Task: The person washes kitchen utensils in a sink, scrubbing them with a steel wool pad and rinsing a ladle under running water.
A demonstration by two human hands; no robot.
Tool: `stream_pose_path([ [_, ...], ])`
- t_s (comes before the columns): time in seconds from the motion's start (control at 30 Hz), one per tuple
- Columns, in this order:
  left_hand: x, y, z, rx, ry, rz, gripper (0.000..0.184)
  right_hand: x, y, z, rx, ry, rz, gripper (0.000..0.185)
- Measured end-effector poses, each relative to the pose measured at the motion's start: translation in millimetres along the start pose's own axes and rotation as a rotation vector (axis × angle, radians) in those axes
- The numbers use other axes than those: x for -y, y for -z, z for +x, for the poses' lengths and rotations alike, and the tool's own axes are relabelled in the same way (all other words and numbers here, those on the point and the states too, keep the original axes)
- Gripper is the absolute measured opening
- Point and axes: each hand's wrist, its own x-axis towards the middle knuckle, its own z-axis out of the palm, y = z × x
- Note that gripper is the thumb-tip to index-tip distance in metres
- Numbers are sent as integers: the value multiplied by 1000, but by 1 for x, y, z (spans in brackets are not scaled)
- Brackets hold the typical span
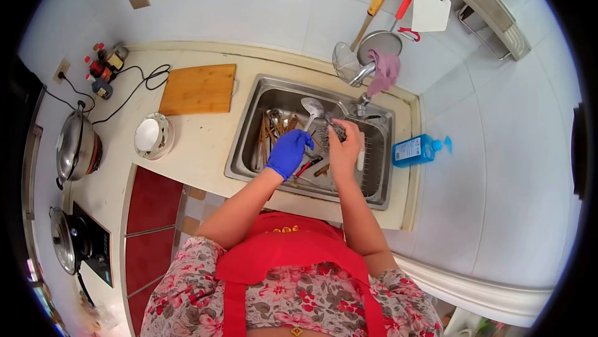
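Blue is covering the gloved left hand (286, 154), which is gripping a metal ladle (313, 107) by its handle over the sink (245, 126). Just to its right, the bare right hand (346, 152) is clutching a dark scourer (337, 131); the hands are working slightly apart, and I cannot tell whether scourer and ladle are touching. Scrubbing seems to be only partway along: chopsticks (264, 141) and a red-handled tool (304, 168) are lying loose in the basin, apparently left to do. Bowls (151, 136) are standing on the counter (199, 141) to the left; nothing is showing whether they are clean.
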Motion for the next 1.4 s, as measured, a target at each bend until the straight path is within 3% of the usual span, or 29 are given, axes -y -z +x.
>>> stream_pose_path([
  [0.07, 5, -6, 7, -2, -45, 121, 20, 0, 1, 8, 109, 169, 3, 17],
  [0.17, 12, -15, 12, -42, -48, 370, 18, 2, -6, 17, 148, 139, -122, 17],
  [0.5, 26, -6, 42, 83, -29, 331, 20, -11, -21, 35, 96, 36, -204, 15],
  [0.6, 36, 2, 51, 66, -58, 330, 20, -4, -34, 29, 149, 95, -201, 14],
  [0.7, 41, 12, 44, 119, -15, 356, 21, -17, -37, 38, 116, 37, -243, 14],
  [0.8, 31, 19, 38, 148, 66, 166, 22, -32, -29, 56, -21, 57, -328, 14],
  [0.87, 30, 26, 36, 161, 0, 192, 23, -20, -24, 61, 96, -416, -142, 16],
  [0.9, 29, 30, 36, 159, 0, 190, 23, -24, -25, 61, 97, -414, -144, 16],
  [0.97, 27, 39, 36, 300, 66, 100, 28, -36, -31, 57, 179, -642, 319, 21],
  [1.0, 23, 44, 36, 299, 69, 100, 28, -37, -32, 54, 182, -644, 319, 21],
  [1.07, 16, 52, 39, 445, 171, 191, 35, -40, -35, 49, 340, -747, 675, 22],
  [1.17, 19, 53, 41, 434, 69, 353, 40, -30, -37, 36, 495, -705, 589, 26],
  [1.4, 18, 58, 48, 382, 54, 245, 42, -19, -33, 27, 326, -738, 601, 27],
])
